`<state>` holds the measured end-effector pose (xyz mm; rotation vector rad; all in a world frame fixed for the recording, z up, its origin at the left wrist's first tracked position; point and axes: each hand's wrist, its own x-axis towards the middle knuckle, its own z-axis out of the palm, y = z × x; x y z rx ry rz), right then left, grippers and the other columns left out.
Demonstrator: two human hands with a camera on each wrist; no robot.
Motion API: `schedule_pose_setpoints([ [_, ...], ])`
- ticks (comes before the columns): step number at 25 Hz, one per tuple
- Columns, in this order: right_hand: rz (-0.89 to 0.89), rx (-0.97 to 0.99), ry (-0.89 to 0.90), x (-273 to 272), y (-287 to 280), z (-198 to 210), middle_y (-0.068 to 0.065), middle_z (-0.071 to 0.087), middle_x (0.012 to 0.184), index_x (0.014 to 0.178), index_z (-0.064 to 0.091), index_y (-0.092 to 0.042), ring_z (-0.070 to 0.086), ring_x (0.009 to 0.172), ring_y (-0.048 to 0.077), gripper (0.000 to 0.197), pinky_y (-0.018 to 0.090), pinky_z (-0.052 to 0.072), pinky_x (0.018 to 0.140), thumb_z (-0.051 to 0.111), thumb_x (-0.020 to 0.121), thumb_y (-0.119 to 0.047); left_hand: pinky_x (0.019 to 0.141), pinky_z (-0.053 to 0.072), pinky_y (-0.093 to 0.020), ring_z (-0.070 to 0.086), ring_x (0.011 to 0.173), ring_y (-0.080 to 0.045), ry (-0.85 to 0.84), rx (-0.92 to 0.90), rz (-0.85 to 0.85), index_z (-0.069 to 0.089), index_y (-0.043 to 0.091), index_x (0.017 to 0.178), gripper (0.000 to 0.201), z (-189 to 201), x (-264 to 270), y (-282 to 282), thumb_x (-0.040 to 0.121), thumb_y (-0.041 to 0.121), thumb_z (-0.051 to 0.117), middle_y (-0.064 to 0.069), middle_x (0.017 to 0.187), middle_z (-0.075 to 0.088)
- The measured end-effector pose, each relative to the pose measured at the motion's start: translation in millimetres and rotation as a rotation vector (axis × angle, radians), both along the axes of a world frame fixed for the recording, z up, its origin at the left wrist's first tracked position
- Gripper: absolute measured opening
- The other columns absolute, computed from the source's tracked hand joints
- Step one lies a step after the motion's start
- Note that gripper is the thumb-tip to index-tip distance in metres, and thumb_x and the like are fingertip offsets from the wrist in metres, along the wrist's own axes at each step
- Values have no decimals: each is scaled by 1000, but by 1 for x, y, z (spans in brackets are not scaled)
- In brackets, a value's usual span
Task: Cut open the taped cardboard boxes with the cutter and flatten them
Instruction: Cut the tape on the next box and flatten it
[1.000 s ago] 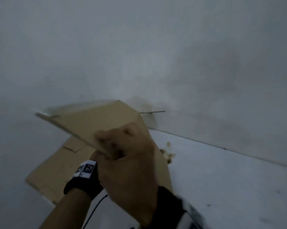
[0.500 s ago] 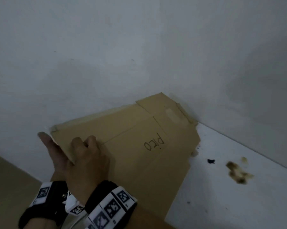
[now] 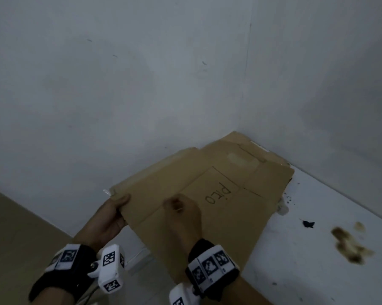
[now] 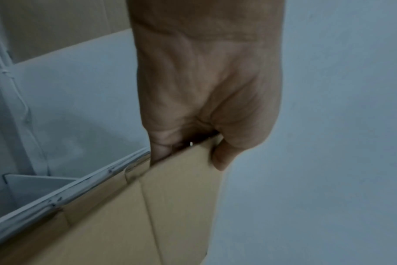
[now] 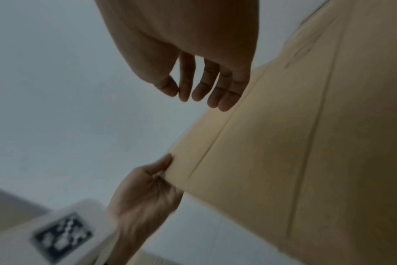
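The flattened cardboard box (image 3: 207,194) lay on the stained white surface (image 3: 317,249) in the wall corner at 12 o'clock, left hand (image 3: 106,219) pinching its edge, right hand (image 3: 183,216) relaxed, fingers apart.

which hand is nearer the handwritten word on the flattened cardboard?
Right. The right hand hovers over the cardboard, just left of the handwritten word, fingers loose. The left hand grips the cardboard's left edge, farther from the word.

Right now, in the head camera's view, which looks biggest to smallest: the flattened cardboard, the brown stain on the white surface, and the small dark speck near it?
1. Flattened cardboard, by far the largest.
2. Brown stain.
3. Small dark speck, the smallest.
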<state>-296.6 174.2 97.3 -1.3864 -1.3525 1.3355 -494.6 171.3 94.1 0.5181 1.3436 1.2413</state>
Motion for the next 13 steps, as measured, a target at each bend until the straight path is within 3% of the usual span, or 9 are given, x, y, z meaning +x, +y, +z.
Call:
schedule_pose_setpoints([
  [2, -225, -52, 58, 27, 14, -12, -5, 62, 71, 75, 63, -15, 52, 60, 5, 22, 13, 39, 50, 60, 94, -24, 82, 60, -42, 66, 110, -27, 19, -29, -3, 61, 17, 124, 25, -19, -6, 10, 103, 16, 48, -8, 117, 73],
  [5, -444, -141, 28, 64, 35, -33, 1, 61, 69, 78, 63, -5, 53, 64, 17, 24, 26, 39, 55, 58, 93, -22, 91, 55, -44, 63, 117, -29, 74, -69, 44, 56, 12, 134, 32, -54, -15, 29, 104, 15, 46, -11, 125, 68],
  [7, -458, -214, -45, 89, 53, -52, 3, 62, 73, 84, 64, -2, 52, 65, 16, 24, 24, 36, 54, 56, 94, -22, 94, 50, -44, 63, 115, -31, 114, -97, 74, 54, 7, 136, 33, -78, -24, 38, 105, 12, 45, -15, 127, 66],
  [9, -410, -252, -171, 116, 78, -69, 7, 67, 88, 92, 67, -5, 52, 67, 14, 21, 25, 38, 57, 55, 97, -22, 94, 51, -46, 63, 114, -35, 160, -149, 108, 50, 4, 139, 36, -99, -33, 50, 104, 12, 47, -18, 129, 63],
  [11, -342, -261, -327, 140, 103, -84, 12, 69, 102, 97, 67, -10, 54, 74, 21, 19, 27, 41, 68, 55, 98, -24, 95, 53, -49, 64, 111, -37, 233, -227, 120, 47, 3, 142, 43, -121, -45, 61, 101, 14, 53, -19, 127, 63],
  [13, -284, -243, -464, 159, 127, -93, 13, 67, 108, 103, 67, -10, 55, 83, 26, 20, 29, 44, 75, 55, 98, -25, 87, 57, -48, 66, 107, -37, 280, -318, 144, 44, 2, 144, 56, -145, -57, 69, 94, 17, 64, -19, 126, 64],
])
